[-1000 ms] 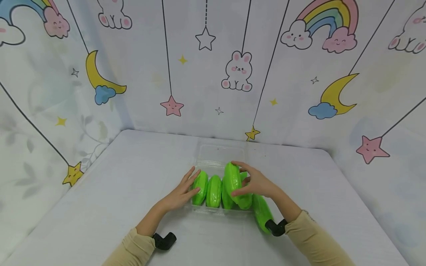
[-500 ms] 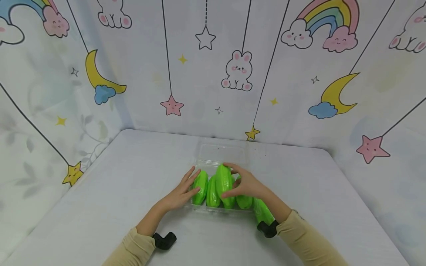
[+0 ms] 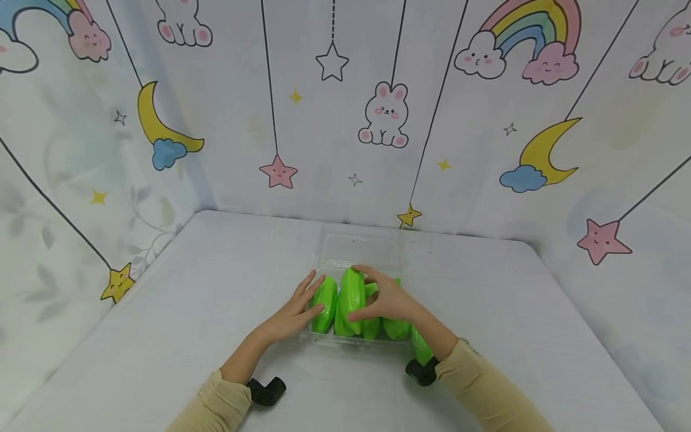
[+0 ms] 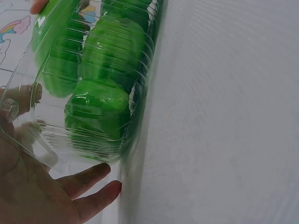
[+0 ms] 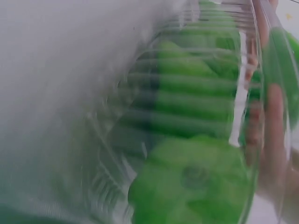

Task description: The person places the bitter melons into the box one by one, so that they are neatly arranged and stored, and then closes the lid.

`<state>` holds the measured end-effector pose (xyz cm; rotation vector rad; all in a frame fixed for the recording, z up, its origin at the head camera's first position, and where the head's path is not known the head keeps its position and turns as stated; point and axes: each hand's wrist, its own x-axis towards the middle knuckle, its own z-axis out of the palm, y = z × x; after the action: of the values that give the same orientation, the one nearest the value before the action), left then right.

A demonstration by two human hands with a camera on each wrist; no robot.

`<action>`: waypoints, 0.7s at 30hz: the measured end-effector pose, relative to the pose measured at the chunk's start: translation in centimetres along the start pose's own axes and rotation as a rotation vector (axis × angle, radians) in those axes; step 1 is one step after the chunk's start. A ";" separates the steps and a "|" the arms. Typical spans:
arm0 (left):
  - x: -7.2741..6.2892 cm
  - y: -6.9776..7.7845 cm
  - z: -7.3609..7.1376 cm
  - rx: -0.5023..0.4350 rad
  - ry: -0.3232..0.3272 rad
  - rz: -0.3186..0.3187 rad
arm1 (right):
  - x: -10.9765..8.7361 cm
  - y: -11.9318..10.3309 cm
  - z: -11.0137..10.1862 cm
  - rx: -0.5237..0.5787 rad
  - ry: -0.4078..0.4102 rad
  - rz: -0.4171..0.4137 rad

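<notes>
A right hand (image 3: 390,300) holds a green piece (image 3: 353,291) over a clear plastic container (image 3: 351,339) on a white table (image 3: 162,330), as I follow from my remote station. Its grip is narrow, fingers and thumb around the long sides of the piece. The left hand (image 3: 294,312) has its fingers straight and spread at the container's left edge, its grip wide, beside the leftmost piece (image 3: 324,305).

I count four pieces standing side by side inside: that leftmost one, a second (image 3: 340,323) partly hidden beneath the held piece, a third (image 3: 370,329) and a fourth (image 3: 396,328) at the right. I judge this bottom row to be in place.

Left to settle, as I read it, are the held piece, which has no resting spot of its own, and a loose piece (image 3: 420,347) on the table just outside the container's right side, partly hidden by the right arm. The lid (image 3: 361,247) lies folded back, closing not yet done. My right wrist view is too blurred to add detail.
</notes>
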<state>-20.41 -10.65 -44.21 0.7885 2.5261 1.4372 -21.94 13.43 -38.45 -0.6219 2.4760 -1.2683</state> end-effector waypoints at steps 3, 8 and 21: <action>0.0 0.0 0.0 -0.014 -0.004 -0.006 | 0.2 -0.2 0.4 0.002 0.000 -0.004; -0.1 0.0 -0.1 -0.037 -0.019 -0.020 | 0.3 -0.5 1.1 0.031 0.001 0.011; -0.1 0.0 -0.1 -0.012 -0.011 -0.028 | 1.1 -0.8 1.9 -0.017 0.007 0.013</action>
<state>-20.34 -10.77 -44.21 0.7539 2.5084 1.4337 -21.83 11.17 -38.98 -0.6048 2.4951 -1.2486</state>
